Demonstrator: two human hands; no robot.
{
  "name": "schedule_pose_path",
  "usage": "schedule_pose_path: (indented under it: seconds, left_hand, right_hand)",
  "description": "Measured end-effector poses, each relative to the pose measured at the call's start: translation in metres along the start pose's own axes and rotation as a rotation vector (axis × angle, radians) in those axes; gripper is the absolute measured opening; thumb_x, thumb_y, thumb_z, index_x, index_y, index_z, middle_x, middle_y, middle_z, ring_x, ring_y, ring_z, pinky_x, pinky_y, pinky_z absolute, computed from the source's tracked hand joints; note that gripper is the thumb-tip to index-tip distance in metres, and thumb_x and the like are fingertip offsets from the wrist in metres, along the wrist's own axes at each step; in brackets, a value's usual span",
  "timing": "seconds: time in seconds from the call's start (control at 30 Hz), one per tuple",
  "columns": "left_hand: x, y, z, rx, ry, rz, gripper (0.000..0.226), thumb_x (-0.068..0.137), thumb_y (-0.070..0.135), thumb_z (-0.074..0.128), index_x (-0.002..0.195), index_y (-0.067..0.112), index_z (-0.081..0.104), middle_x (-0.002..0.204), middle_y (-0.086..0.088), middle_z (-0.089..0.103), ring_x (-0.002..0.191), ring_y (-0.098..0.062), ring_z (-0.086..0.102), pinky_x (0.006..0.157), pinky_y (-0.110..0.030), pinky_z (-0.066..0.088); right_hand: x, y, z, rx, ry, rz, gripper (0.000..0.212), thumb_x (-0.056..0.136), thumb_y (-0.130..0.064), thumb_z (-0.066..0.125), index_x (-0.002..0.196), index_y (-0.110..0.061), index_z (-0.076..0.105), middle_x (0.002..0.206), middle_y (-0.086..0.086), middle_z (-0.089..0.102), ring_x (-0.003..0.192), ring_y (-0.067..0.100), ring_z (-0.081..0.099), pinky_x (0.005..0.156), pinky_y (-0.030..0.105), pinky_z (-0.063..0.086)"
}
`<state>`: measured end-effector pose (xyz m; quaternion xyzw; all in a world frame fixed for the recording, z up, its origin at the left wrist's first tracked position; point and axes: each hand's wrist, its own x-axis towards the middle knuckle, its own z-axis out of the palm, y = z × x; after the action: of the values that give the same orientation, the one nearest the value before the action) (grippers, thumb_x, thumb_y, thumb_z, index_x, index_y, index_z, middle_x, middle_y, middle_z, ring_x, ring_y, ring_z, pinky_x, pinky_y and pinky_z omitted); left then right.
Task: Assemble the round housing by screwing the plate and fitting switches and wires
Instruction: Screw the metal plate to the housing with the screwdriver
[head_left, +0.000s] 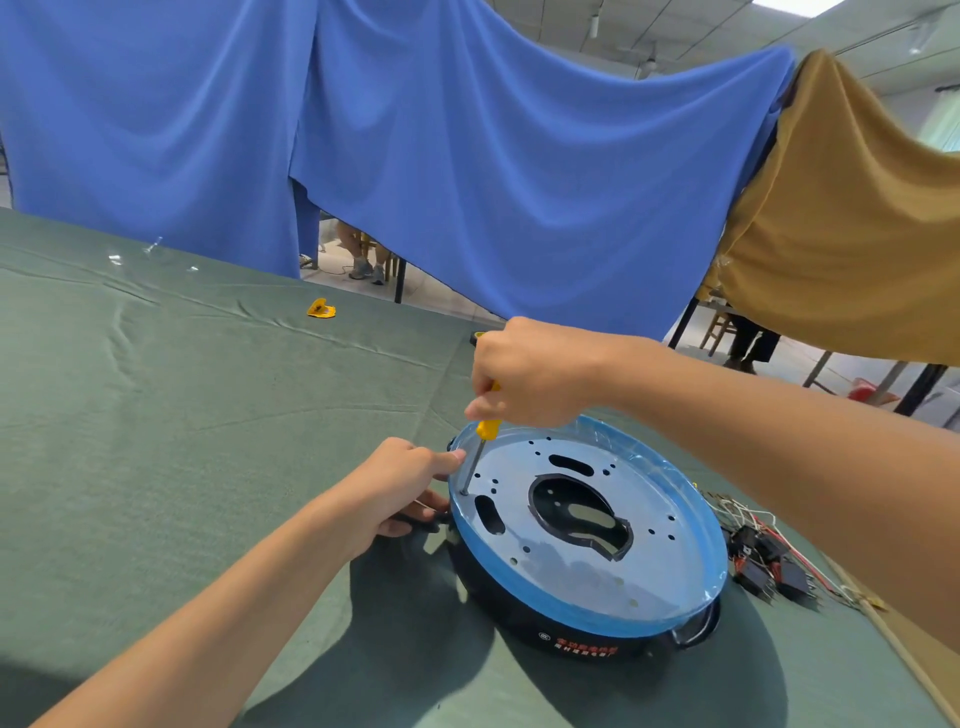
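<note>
Head view: the round housing (587, 621) is seen lying on the green-covered bench (208, 415), near and to the right, with the grey perforated plate (571, 566) seated inside its blue-filmed rim. The yellow-handled screwdriver (488, 427) is gripped by the right hand (530, 374), whose fingers (483, 408) are clamped round the handle from above. The shaft is held nearly upright, and its tip is set at a hole close to the plate's left edge. Whether a screw sits under the tip cannot be told.

The housing is steadied at its left rim by the left hand (400, 483). Its lower fingers are curled against the housing's side, while one fingertip (453, 459) is stretched toward the shaft, just beside it.

The switches and wires (769, 561) are left in a loose heap on the bench to the right of the housing, not yet fitted. A small yellow object (321, 308) lies well apart on the far side.

The step in hand is judged to be the screwing down of the plate, at its left edge. Several other holes round the plate appear open, so more fastening is probably needed. For the next move, downward pressure and an upright shaft are called for, with the housing kept from turning. Only then can the switches be brought over.
</note>
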<state>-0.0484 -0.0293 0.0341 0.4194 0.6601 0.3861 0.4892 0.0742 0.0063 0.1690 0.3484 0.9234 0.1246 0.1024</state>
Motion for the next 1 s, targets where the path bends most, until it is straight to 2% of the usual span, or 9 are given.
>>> schedule_pose_path:
  seconds: [0.07,0.13,0.27,0.37,0.53,0.67,0.77,0.87,1.0]
  left_hand:
    - [0.001,0.000,-0.001,-0.005,-0.005,-0.001,0.032,0.089,0.047,0.065,0.094,0.016,0.068,0.086,-0.007,0.076,0.071,-0.019,0.064,0.065,-0.030,0.041]
    - [0.002,0.000,-0.001,-0.008,-0.009,-0.006,0.031,0.089,0.047,0.065,0.094,0.017,0.068,0.089,-0.008,0.077,0.073,-0.019,0.064,0.066,-0.031,0.041]
    - [0.003,0.000,-0.002,-0.009,-0.011,-0.004,0.031,0.088,0.047,0.066,0.093,0.017,0.069,0.086,-0.007,0.077,0.071,-0.018,0.065,0.067,-0.031,0.042]
    - [0.003,-0.001,-0.002,-0.008,-0.014,-0.003,0.033,0.089,0.047,0.066,0.096,0.016,0.069,0.081,-0.005,0.075,0.068,-0.017,0.064,0.066,-0.030,0.042]
    - [0.002,0.000,-0.002,-0.017,-0.006,-0.001,0.035,0.089,0.048,0.066,0.099,0.015,0.068,0.082,-0.005,0.074,0.072,-0.017,0.062,0.067,-0.031,0.042]
    - [0.000,-0.001,-0.002,-0.019,-0.005,0.000,0.033,0.089,0.047,0.065,0.098,0.016,0.068,0.083,-0.005,0.074,0.072,-0.018,0.062,0.068,-0.031,0.042]
    - [0.000,-0.001,-0.001,-0.025,-0.001,-0.001,0.033,0.089,0.047,0.066,0.098,0.015,0.068,0.085,-0.006,0.073,0.073,-0.019,0.062,0.068,-0.032,0.042]
    - [0.000,0.000,-0.001,-0.031,0.003,-0.004,0.033,0.088,0.047,0.067,0.096,0.015,0.069,0.081,-0.005,0.073,0.071,-0.019,0.062,0.068,-0.031,0.043]
    - [-0.001,-0.001,-0.001,-0.030,0.008,-0.004,0.034,0.088,0.048,0.066,0.097,0.015,0.069,0.083,-0.005,0.074,0.072,-0.019,0.063,0.068,-0.031,0.042]
  right_hand:
    - [0.004,0.002,0.003,0.039,-0.025,0.074,0.046,0.098,-0.032,0.049,0.057,-0.011,0.043,0.054,0.005,0.040,0.058,0.025,0.039,0.050,0.030,0.031]
    - [0.005,0.004,0.003,0.097,-0.081,0.139,0.046,0.099,-0.040,0.047,0.063,-0.011,0.051,0.059,0.004,0.048,0.061,0.025,0.046,0.050,0.029,0.033]
    - [-0.002,0.011,-0.005,0.125,-0.207,0.117,0.044,0.090,-0.052,0.058,0.107,-0.011,0.063,0.099,0.012,0.067,0.079,0.023,0.062,0.056,0.028,0.039]
    - [-0.005,0.012,-0.005,0.088,-0.110,0.041,0.017,0.087,-0.040,0.068,0.089,-0.024,0.065,0.082,0.000,0.069,0.069,0.010,0.059,0.050,0.024,0.041]
    - [0.000,0.012,0.000,0.062,-0.040,0.050,0.044,0.096,-0.044,0.053,0.070,-0.009,0.062,0.059,0.003,0.060,0.056,0.016,0.048,0.049,0.027,0.036]
    - [0.001,0.011,0.004,0.097,-0.106,0.081,0.041,0.095,-0.054,0.048,0.101,-0.015,0.058,0.085,0.001,0.061,0.083,0.021,0.056,0.064,0.033,0.043]
    - [-0.005,0.013,-0.002,0.206,-0.165,0.070,0.030,0.090,-0.041,0.063,0.112,-0.029,0.047,0.101,-0.008,0.059,0.092,0.016,0.057,0.073,0.032,0.048]
    - [-0.005,0.014,-0.002,0.201,-0.035,0.014,0.011,0.090,-0.032,0.066,0.092,-0.025,0.057,0.078,-0.009,0.062,0.072,0.006,0.062,0.059,0.029,0.046]
    - [0.000,0.009,0.006,0.149,0.052,0.031,0.036,0.098,-0.042,0.051,0.087,-0.010,0.062,0.067,0.003,0.062,0.065,0.019,0.060,0.059,0.032,0.046]
